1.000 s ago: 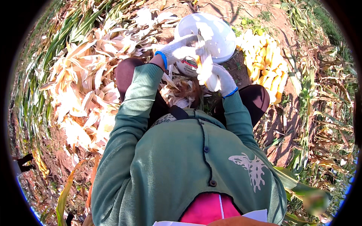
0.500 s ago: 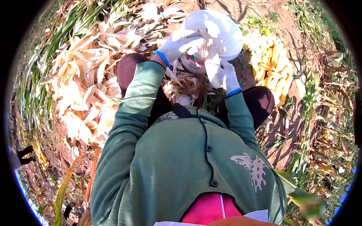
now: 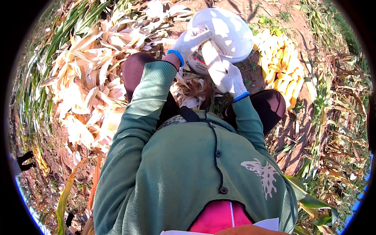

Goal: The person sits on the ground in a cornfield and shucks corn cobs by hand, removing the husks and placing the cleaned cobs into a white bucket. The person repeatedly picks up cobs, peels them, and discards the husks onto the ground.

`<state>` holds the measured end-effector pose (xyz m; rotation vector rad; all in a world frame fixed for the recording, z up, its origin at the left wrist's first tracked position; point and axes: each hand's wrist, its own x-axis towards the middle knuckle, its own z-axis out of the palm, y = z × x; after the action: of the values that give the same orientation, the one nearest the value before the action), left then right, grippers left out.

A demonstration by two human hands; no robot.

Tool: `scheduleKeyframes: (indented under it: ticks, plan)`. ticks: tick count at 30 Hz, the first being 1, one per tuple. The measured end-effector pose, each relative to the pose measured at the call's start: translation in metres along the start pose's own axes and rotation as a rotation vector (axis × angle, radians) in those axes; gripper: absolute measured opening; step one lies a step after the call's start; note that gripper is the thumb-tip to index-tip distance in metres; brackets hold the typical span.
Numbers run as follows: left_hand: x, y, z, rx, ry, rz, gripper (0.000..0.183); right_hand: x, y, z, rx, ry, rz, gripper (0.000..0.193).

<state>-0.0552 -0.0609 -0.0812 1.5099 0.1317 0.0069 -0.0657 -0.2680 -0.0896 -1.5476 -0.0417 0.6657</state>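
My right hand [image 3: 232,81], in a white knit glove with a blue cuff, is wrapped round the lower part of an ear of corn [image 3: 213,62] in pale dry husk. The ear leans up and to the left, in front of a white bucket [image 3: 246,41]. At its upper end is my left hand [image 3: 191,42], gloved the same way, its fingers closed in a pinch at the husk tip. The fingers hide most of what they grip there. No yellow kernels show on this ear.
A large heap of dry husks [image 3: 92,92] spreads to my left. Beyond my right knee lies a pile of bare yellow corn ears [image 3: 282,64]. Loose husks [image 3: 192,92] lie between my knees. Dry stalks [image 3: 342,129] stand along the right, green leaves at the far left.
My left hand has shifted slightly down and turned. The frayed tip that stood up between my hands no longer shows. The ear leans more to the left in my right hand.
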Motion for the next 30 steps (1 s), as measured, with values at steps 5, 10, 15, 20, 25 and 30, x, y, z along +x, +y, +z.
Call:
scheduleKeyframes:
  ticks: [5, 10, 15, 20, 25, 30]
  plan:
    - [0.003, -0.021, 0.007, 0.047, 0.172, 0.183, 0.023, -0.019, -0.017, 0.011, -0.611, -0.004, -0.183, 0.038]
    - [0.005, -0.026, 0.012, 0.256, 0.22, 0.326, 0.022, -0.003, -0.01, -0.002, -1.016, 0.003, -0.257, 0.052]
    - [-0.004, -0.017, 0.015, -0.197, -0.024, 0.126, 0.029, 0.023, 0.024, -0.018, -0.811, 0.169, -0.261, 0.048]
    - [-0.012, -0.017, 0.018, -0.773, -0.241, -0.117, 0.03, 0.028, 0.043, -0.024, -0.663, 0.346, -0.315, 0.043]
    - [-0.014, -0.026, 0.029, -0.948, 0.014, -0.312, 0.023, 0.032, 0.04, -0.021, -0.474, 0.388, -0.307, 0.042]
    - [-0.008, -0.029, 0.027, -0.902, -0.07, -0.325, 0.023, 0.015, 0.035, -0.005, 0.553, -0.143, -0.061, 0.04]
